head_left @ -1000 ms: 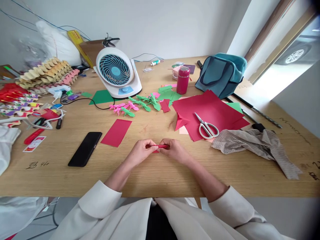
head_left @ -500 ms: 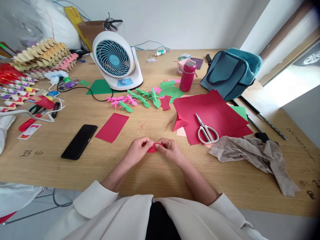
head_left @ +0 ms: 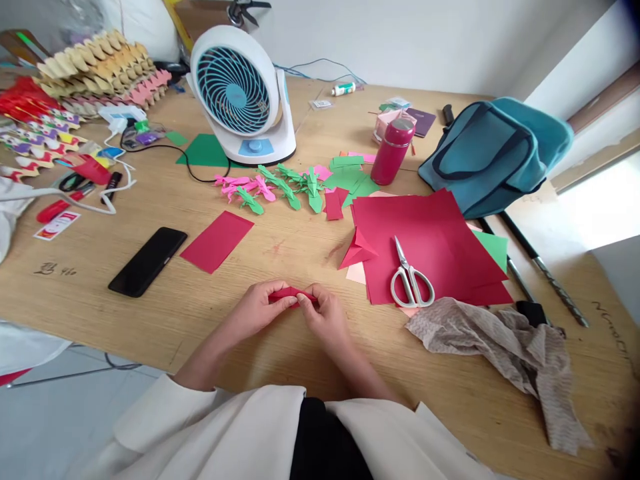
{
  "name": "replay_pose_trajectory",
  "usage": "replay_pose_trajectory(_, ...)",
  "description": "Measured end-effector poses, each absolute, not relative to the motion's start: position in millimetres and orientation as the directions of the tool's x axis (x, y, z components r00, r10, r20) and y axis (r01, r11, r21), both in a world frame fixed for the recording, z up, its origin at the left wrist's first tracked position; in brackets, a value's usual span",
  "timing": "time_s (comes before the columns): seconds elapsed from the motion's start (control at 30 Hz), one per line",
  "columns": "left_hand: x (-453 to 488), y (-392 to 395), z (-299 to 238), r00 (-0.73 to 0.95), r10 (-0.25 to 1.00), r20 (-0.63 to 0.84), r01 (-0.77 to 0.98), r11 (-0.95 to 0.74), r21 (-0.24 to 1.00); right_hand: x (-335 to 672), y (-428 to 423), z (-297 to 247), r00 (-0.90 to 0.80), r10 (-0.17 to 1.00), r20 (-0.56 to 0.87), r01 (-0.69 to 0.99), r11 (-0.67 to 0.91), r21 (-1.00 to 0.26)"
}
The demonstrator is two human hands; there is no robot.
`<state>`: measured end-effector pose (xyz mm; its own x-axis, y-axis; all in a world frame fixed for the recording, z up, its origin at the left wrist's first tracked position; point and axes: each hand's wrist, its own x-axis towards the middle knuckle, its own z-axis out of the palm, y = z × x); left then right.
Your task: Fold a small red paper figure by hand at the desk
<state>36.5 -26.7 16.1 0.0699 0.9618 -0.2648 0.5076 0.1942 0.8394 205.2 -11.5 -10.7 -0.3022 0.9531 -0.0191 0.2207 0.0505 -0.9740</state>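
The folded paper [head_left: 287, 292] is red — the cloth [head_left: 467, 331] beige, finely patterned.

Scissors [head_left: 407, 266] lie on sheets [head_left: 445, 247] — right of held paper [head_left: 287, 292] (phone [head_left: 149, 262] left).

Wht fan [head_left: 239, 97] at back of surface [head_left: 300, 243], blk phone [head_left: 148, 261] on L; red flask [head_left: 393, 152] nr teal bag [head_left: 493, 157], crumpled cloth [head_left: 470, 331] on R.

Held red paper [head_left: 287, 292] partly hidden (by fingers [head_left: 283, 303]), white sack [head_left: 147, 27] cropped above
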Motion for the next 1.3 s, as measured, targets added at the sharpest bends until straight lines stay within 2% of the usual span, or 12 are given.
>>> replay_pose_trajectory(0.23, 35.5, -31.0, 13.7, 0.057, 0.977, -0.204, 0.546, 0.141, 0.826, 207.1, -11.7, -11.2, -0.324, 0.945, -0.043, 0.239, 0.038, -0.970)
replay_pose_trajectory(0.43, 33.0, -20.6, 17.4, 0.148, 0.954, -0.261, 0.517, 0.150, 0.843, 211.8, -9.5, -18.7, -0.312, 0.949, -0.038, 0.196, 0.025, -0.980)
replay_pose_trajectory(0.53, 26.9, -16.8, 14.0, 0.227, 0.944, -0.240, 0.528, 0.088, 0.845, 212.2, -12.0, -16.3, -0.316, 0.949, 0.002, 0.190, 0.065, -0.980)
replay_pose_trajectory(0.87, 2.9, -5.5, -5.8, 0.421, 0.905, -0.066, 0.560, -0.202, 0.803, 205.9, -18.9, -7.6, -0.409, 0.913, 0.003, 0.367, 0.167, -0.915)
replay_pose_trajectory(1.07, -5.3, -0.2, -11.6, 0.541, 0.841, -0.012, 0.539, -0.336, 0.773, 197.6, -20.9, -3.5, -0.366, 0.928, -0.070, 0.461, 0.115, -0.880)
replay_pose_trajectory(1.3, -13.1, 1.0, -22.4, 0.551, 0.830, 0.091, 0.496, -0.413, 0.764, 183.9, -21.1, 1.8, -0.330, 0.935, -0.129, 0.496, 0.055, -0.866)
